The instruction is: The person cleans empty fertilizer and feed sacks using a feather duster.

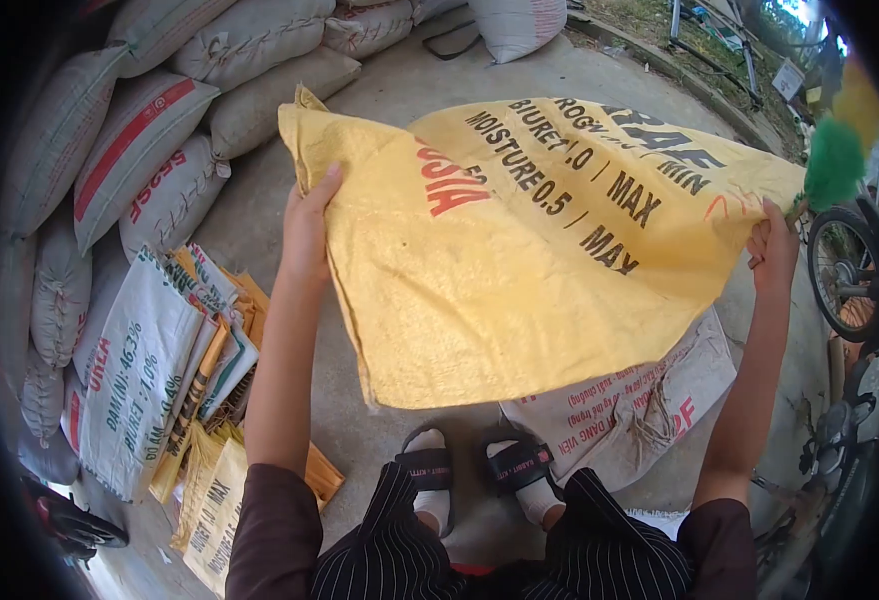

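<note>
A yellow woven sack (519, 300) with black and red print is stretched out in the air between my two hands. My left hand (309, 220) is closed on its left edge, thumb on top of the fabric. Over on the right, my right hand (774, 250) pinches the sack's other side near a corner. The cloth hangs flat and slightly folded, with its upper left corner sticking up. Beneath its lower right part lies a flattened white sack (629, 420) with red print on the floor, partly hidden by the yellow one.
Filled white sacks (149, 150) are piled along the left wall. Folded empty sacks (139, 370) stand in a stack at my left, with yellow sacks (221, 500) below. A bicycle wheel (844, 275) is at the right. My sandaled feet (427, 465) stand on the concrete floor (379, 130).
</note>
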The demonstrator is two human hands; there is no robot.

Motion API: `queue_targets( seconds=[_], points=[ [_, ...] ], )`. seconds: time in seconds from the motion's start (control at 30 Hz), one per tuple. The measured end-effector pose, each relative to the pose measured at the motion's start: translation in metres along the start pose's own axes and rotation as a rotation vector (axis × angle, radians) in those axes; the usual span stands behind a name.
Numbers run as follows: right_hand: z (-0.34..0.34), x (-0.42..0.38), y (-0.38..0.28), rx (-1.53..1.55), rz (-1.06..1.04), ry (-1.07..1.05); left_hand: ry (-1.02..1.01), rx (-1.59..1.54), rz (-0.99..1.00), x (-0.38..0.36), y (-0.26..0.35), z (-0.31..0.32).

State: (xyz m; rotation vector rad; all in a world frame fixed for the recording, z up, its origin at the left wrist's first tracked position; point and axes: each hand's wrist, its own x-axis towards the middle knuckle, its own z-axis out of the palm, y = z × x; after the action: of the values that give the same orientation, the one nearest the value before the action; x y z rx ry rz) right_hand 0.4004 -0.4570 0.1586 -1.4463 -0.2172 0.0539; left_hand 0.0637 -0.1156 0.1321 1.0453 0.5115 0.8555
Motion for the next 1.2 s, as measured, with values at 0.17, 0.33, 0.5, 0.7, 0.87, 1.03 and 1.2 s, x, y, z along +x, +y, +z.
queue_targets(
  seconds=[0.17,0.33,0.5,0.7,0.87,1.03,1.2],
  points=[
    [-0.103,-0.121,0.062,-0.171,0.416,0.061,0.183,0.16,-0.232,-0.094,-0.03,-0.151],
    [-0.159,-0.204,0.17,-0.18,0.728,0.035,0.167,0.416,-0.483,-0.162,-0.111,-0.237],
    [-0.188,-0.235,0.295,-0.756,0.437,0.133,0.247,0.683,-0.508,-0.176,-0.168,-0.261],
    [-0.164,-0.237,0.274,-0.858,0.214,0.383,0.352,0.896,-0.382,-0.168,-0.222,-0.299],
    [-0.117,-0.251,0.235,-0.887,-0.068,-0.263,0.198,1.29,-0.339,-0.151,-0.215,-0.284],
    [-0.071,-0.274,0.249,-1.145,-0.064,-1.247,0.343,1.111,-0.33,-0.15,-0.229,-0.306],
    [-0.106,-0.22,0.278,-1.483,-0.112,-0.909,0.417,1.224,-0.242,-0.175,-0.227,-0.312]
  ],
)
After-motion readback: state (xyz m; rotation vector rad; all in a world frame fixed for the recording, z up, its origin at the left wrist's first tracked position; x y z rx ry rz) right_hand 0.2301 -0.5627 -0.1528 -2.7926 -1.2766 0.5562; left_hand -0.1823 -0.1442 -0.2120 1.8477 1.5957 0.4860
